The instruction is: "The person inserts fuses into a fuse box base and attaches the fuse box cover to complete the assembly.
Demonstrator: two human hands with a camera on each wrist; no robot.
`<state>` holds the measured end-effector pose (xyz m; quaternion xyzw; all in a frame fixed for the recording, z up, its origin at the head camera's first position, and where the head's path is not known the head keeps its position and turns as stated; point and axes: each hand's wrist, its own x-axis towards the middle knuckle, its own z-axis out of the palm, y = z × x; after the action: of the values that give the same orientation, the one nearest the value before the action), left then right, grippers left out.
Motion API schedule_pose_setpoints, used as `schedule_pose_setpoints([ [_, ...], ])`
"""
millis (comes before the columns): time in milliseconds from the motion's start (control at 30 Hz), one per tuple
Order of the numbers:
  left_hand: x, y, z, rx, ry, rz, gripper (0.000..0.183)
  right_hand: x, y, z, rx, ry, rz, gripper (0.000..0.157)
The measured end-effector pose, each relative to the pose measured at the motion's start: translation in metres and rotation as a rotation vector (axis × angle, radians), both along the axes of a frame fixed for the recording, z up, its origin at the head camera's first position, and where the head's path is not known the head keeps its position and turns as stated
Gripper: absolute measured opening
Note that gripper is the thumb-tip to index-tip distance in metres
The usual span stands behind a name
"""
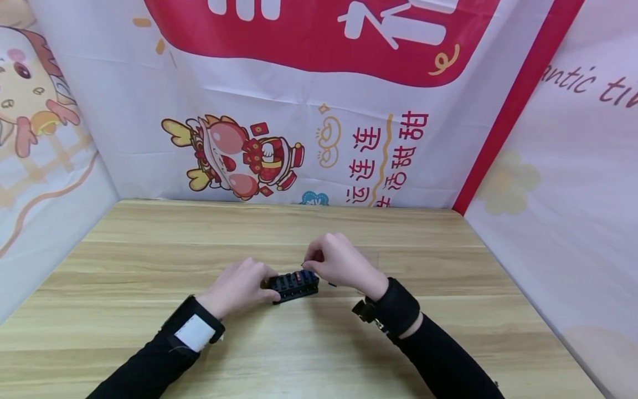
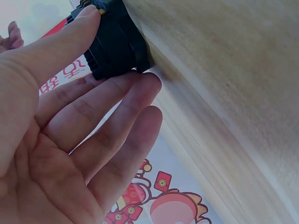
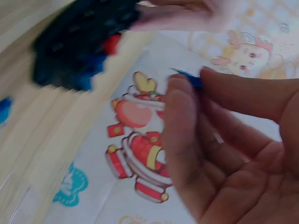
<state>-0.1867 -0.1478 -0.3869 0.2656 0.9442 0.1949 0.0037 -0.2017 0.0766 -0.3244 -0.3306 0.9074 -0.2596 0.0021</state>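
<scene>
A black fuse block (image 1: 294, 285) with a row of slots sits on the wooden table. My left hand (image 1: 244, 285) grips its left end, thumb on the near side and fingers behind. In the left wrist view the thumb presses the block's (image 2: 117, 51) end beside a small brass-coloured terminal. A red fuse (image 3: 111, 44) and blue fuses (image 3: 91, 70) stand in the block near its right end. Between thumb and fingertips, my right hand (image 1: 341, 260) pinches a small blue blade fuse (image 3: 192, 80), its thin metal prong sticking out, close above the block's right end.
Another blue fuse (image 3: 4, 109) lies on the table right of the block. Beyond it is a clear plastic piece (image 3: 16, 200), partly behind the right hand in the head view. Printed cloth walls (image 1: 279, 111) border the wooden table (image 1: 279, 343) at the back and sides.
</scene>
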Motion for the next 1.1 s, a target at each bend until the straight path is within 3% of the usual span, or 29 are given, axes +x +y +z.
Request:
schedule_pose_setpoints([
  [200, -0.001, 0.000, -0.001, -0.019, 0.012, -0.012, 0.017, -0.002, -0.015, 0.009, 0.037, -0.111, -0.077, 0.011],
  [467, -0.002, -0.001, -0.002, -0.034, 0.026, -0.018, 0.019, -0.006, -0.030, 0.005, 0.025, -0.267, -0.137, 0.010],
  [1100, -0.002, -0.002, -0.001, -0.026, 0.036, -0.009, 0.018, -0.014, -0.046, -0.012, -0.036, -0.364, -0.229, 0.006],
])
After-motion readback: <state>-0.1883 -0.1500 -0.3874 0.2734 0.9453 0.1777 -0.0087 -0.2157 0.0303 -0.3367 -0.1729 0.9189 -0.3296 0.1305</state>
